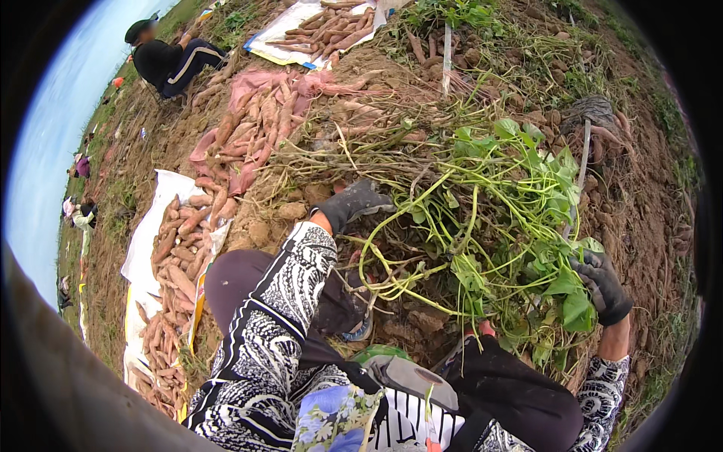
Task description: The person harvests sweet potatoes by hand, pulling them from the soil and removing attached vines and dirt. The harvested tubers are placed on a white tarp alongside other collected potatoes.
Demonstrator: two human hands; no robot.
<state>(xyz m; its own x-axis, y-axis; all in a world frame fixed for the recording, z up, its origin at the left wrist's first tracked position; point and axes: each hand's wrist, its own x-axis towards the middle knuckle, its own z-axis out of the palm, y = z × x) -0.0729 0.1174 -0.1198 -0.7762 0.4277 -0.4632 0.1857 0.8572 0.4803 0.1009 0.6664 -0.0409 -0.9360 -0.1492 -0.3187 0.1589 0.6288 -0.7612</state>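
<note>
My left hand (361, 204), in a dark grey work glove, reaches into the edge of a heap of sweet potato vines; its fingers are stretched towards dry stems, and whether they grip any is unclear. On the right side of the heap, my right hand (601, 285), gloved alike, has its fingers behind leaves and stems, partly hidden. Between the hands lie green sweet potato vines (508, 226) with leafy ends and long curved stems. Brown, withered vines (395, 164) lie along the heap's upper left, with a few roots showing beneath.
Sweet potatoes (181, 271) lie on a white woven sack (138, 248) at left; more rest on a pink net bag (200, 152) and another white sack (277, 20). A person (164, 59) sits at upper left. Pale strips (584, 164) cross the clods of soil.
</note>
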